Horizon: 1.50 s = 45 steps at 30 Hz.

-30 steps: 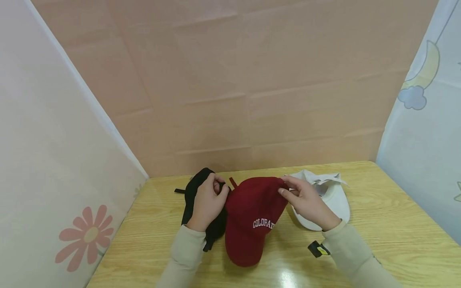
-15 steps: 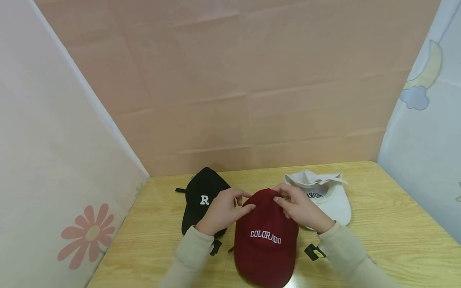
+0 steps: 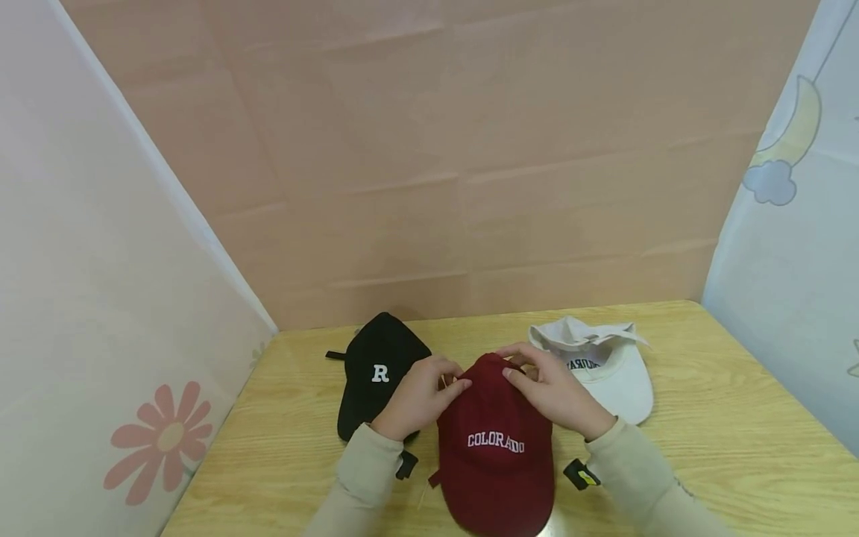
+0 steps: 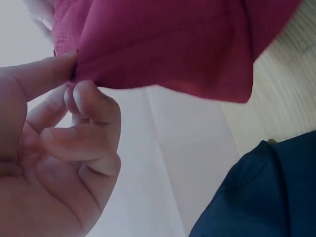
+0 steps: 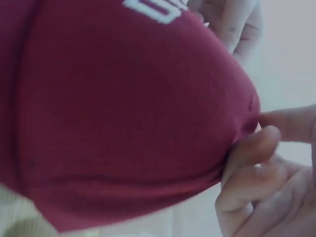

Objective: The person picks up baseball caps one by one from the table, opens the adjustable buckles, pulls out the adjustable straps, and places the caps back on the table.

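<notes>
Remotely, I work above a wood-grain table [image 3: 745,425], holding a red cap [image 3: 496,406] over its near middle, between a black cap [image 3: 365,399] on the left and a white cap [image 3: 629,395], its inside showing, on the right. My left hand [image 3: 417,395] and right hand [image 3: 557,391] each pinch the red fabric above white COLORADO lettering [image 3: 495,441].

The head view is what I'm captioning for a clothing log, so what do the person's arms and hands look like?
Long beige sleeves, left sleeve and right sleeve, reach the wrists. A small black piece shows by the left cuff; a similar one with a yellow patch by the right. Left hand and right hand are bare, without gloves.
</notes>
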Available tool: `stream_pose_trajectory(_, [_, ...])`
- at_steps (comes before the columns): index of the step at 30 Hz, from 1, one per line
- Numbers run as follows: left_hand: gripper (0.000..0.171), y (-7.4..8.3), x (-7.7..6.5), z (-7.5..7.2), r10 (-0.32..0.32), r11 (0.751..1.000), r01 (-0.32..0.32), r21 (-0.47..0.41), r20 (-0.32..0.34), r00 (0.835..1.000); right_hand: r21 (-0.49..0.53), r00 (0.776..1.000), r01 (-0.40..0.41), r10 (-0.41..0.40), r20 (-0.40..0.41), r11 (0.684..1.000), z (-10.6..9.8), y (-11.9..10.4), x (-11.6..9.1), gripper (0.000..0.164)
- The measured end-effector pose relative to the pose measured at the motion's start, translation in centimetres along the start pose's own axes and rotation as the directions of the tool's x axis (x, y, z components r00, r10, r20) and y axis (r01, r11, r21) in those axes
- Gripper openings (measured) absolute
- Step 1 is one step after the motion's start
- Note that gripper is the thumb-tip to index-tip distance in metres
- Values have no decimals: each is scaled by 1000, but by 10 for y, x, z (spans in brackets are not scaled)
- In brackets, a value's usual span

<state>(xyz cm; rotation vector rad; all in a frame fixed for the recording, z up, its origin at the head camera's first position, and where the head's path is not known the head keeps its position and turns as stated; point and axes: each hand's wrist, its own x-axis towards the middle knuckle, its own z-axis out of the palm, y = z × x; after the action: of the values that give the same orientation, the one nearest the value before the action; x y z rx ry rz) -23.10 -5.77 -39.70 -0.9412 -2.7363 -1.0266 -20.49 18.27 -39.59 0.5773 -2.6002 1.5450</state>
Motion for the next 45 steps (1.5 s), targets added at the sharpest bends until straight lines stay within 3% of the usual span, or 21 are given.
stream_pose_trajectory(3, [12,-5,1,0,-12,1000,11,-8,-35,999,-126,998,-11,3,-60,992,1,2,-1,29])
stream_pose_trajectory(7, [11,-9,0,1,-18,1000,17,-15,-68,998,-229,997,-20,2,-77,973,1,7,-2,25])
stream_pose_trajectory(15, [9,-9,1,2,-31,1000,31,2,-103,994,-314,988,-5,-43,-146,949,-1,12,-3,11])
stream_pose_trajectory(21, [10,-10,5,0,-46,997,53,48,-145,988,-304,986,-42,-10,-168,952,1,13,-3,15])
stream_pose_trajectory(24, [10,-11,5,-1,-61,996,72,57,-176,983,-304,992,-67,30,-123,950,0,13,-3,17])
stream_pose_trajectory(30, [11,-15,4,-2,-85,996,89,14,-194,977,-290,1000,-23,28,12,957,-1,16,-3,14])
stream_pose_trajectory(35, [11,-14,3,-4,-103,995,100,-22,-185,977,-297,1000,-6,9,8,955,0,18,-3,5])
stream_pose_trajectory(41, [16,-12,1,-5,-157,987,152,-45,-170,973,-139,999,-46,49,23,989,3,18,-4,4])
stream_pose_trajectory(45, [22,-12,0,-6,-183,983,180,-36,-177,967,-65,996,-84,85,20,994,6,18,-3,4])
